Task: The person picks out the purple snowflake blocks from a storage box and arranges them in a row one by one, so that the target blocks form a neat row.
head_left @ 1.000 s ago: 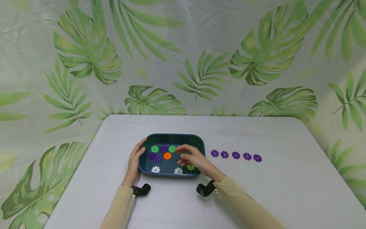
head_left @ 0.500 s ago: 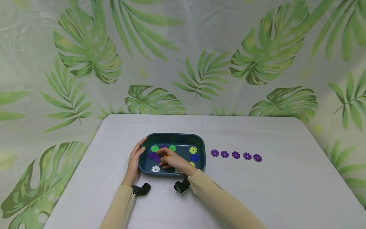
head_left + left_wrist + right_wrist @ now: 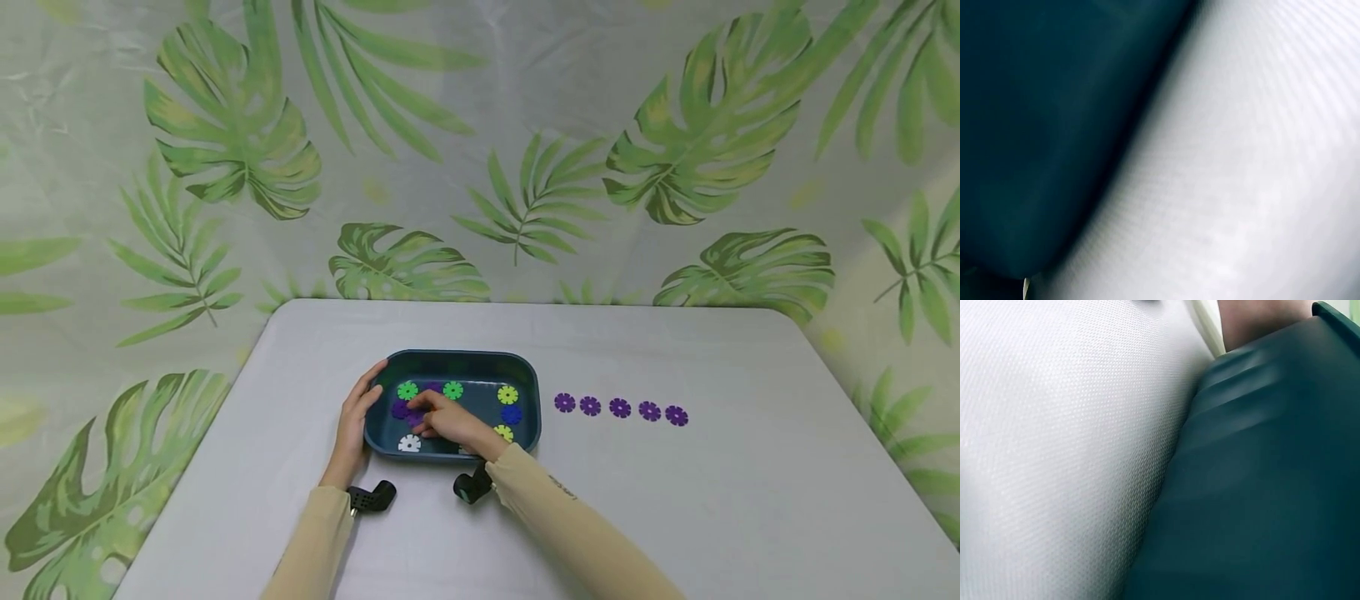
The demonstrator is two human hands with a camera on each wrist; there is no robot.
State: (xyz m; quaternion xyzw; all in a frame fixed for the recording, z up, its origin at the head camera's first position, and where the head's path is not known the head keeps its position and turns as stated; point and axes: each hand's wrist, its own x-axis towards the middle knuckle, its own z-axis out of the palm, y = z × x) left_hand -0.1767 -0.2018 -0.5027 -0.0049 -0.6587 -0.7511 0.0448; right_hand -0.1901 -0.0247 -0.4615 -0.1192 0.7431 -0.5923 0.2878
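Head view: purple snowflake disc [image 3: 414,416] lies in dark teal tray [image 3: 525,367], under fingertips of right hand [image 3: 448,422]; fingers curled over it, actual pinch cannot be told. Green discs [image 3: 430,390] just beyond fingertips, white disc [image 3: 408,443] nearer wrist. Left hand [image 3: 352,425] laid against tray's left wall, fingers fairly straight. Row of purple discs [image 3: 619,407] well right of tray on white table [image 3: 750,500]. Risk: neighbouring discs likely dragged or thin disc slipped, since pieces are crowded.

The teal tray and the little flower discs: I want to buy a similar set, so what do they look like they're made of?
The teal tray looks like moulded plastic, matte to satin: rounded corners, one even colour, soft sheen. The purple discs on the table look like flat plastic: saturated, uniform colour, crisp notched edges. Foam cannot be ruled out from this distance.
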